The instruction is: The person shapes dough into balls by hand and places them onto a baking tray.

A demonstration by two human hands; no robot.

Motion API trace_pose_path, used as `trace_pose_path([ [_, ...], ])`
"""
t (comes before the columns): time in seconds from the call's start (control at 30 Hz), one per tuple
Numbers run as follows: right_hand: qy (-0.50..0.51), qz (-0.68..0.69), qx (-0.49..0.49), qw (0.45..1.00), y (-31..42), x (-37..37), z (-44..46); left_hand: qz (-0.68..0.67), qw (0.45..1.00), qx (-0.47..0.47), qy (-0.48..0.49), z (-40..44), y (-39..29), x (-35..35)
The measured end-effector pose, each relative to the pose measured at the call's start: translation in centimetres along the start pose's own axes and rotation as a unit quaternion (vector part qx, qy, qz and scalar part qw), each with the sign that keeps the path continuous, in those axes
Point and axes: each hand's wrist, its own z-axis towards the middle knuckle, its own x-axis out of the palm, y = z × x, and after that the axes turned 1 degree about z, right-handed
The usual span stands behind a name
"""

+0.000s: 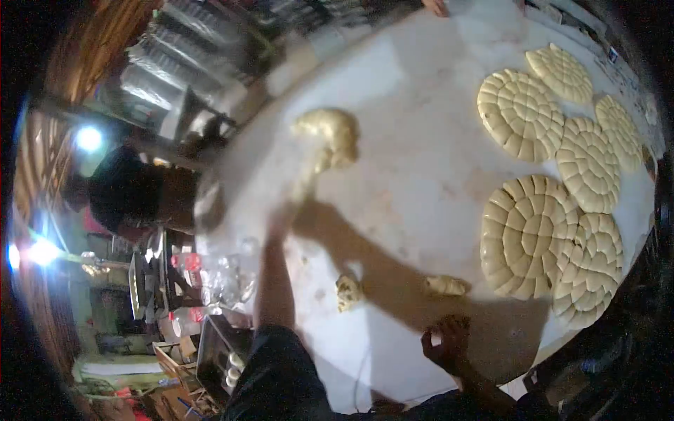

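My left hand (pixel 286 214) is blurred by motion over the upper left of the table. Its fingers seem closed on the end of a strip of dough (pixel 330 133), which stretches away from them and curls into a lump. Low on the right, my right hand (pixel 449 344) hovers in shadow near the table's front edge. Its fingers are loosely bent, a gap shows by the thumb, and I see nothing held. Just beyond it lies a short piece of dough (pixel 446 285). Another small, rough dough piece (pixel 347 292) sits between my two arms.
Several flat, round dough pieces (pixel 530 235), scored into segments, cover the right side of the white table (pixel 414 182). Bottles with red caps (pixel 186 262) and a dark tray (pixel 219 354) stand at left. Another person's hand (pixel 437 7) rests at the far edge.
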Motion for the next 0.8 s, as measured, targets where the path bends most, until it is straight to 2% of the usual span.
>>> trace_pose_path([
  [0.03,0.0,-0.001,0.003,1.0,0.0,0.4,0.0,-0.016,0.995,0.07,-0.068,-2.8,3.0,1.7],
  [0.07,-0.005,0.001,-0.01,1.0,0.6,0.4,-0.2,-0.11,0.983,0.079,-0.123,-5.7,5.9,4.0],
  [0.1,0.011,0.053,0.021,0.998,1.5,0.0,0.6,-0.179,0.971,0.034,-0.157,-8.9,4.8,3.7],
  [0.2,0.004,0.103,0.034,0.994,1.4,1.3,0.7,-0.247,0.946,-0.141,-0.153,-18.3,-3.4,-1.8],
  [0.23,0.006,0.098,0.032,0.995,1.0,1.7,0.5,-0.335,0.891,-0.183,-0.247,-20.5,-3.5,-1.6],
  [0.27,0.035,0.083,0.04,0.995,1.2,1.2,1.0,-0.393,0.856,-0.191,-0.276,-23.7,-5.8,-2.8],
  [0.3,0.05,0.126,0.067,0.988,0.5,1.9,0.8,-0.449,0.816,-0.195,-0.306,-26.9,-8.3,-4.1],
  [0.33,0.068,0.167,0.094,0.979,0.2,2.2,0.2,-0.568,0.767,-0.101,-0.28,-29.6,-9.9,-4.4],
  [0.37,0.108,0.231,0.129,0.958,1.6,1.6,-0.4,-0.615,0.746,-0.088,-0.239,-32.4,-11.3,-4.3],
  [0.4,0.144,0.294,0.165,0.93,3.5,1.2,-1.1,-0.599,0.771,-0.09,-0.196,-37.1,-16.4,-7.4],
  [0.43,0.192,0.396,0.183,0.879,6.4,0.7,-2.3,-0.573,0.81,-0.099,-0.075,-40.7,-17.3,-8.3],
  [0.47,0.232,0.493,0.206,0.813,10.0,0.1,-4.2,-0.529,0.846,-0.054,-0.032,-43.1,-18.1,-8.1],
  [0.53,0.18,0.652,0.267,0.687,17.3,-0.9,-7.8,-0.545,0.823,0.15,-0.059,-47.0,-18.3,-5.4],
  [0.57,0.173,0.646,0.274,0.691,18.3,-0.7,-9.1,-0.551,0.819,0.15,-0.049,-48.8,-18.5,-5.8],
  [0.63,0.012,0.481,0.123,0.868,18.8,-0.1,-10.7,-0.458,0.866,0.191,-0.063,-52.0,-18.3,-7.3],
  [0.67,0.04,0.508,0.123,0.852,19.7,-2.0,-10.1,-0.462,0.864,0.192,-0.06,-53.3,-17.8,-8.4],
  [0.73,0.05,0.584,0.18,0.79,21.7,-5.6,-9.7,-0.395,0.909,0.132,0.008,-55.2,-16.7,-11.0],
  [0.8,0.047,0.579,0.181,0.794,20.6,-7.6,-8.7,-0.396,0.905,0.156,-0.011,-56.5,-16.5,-12.6],
])
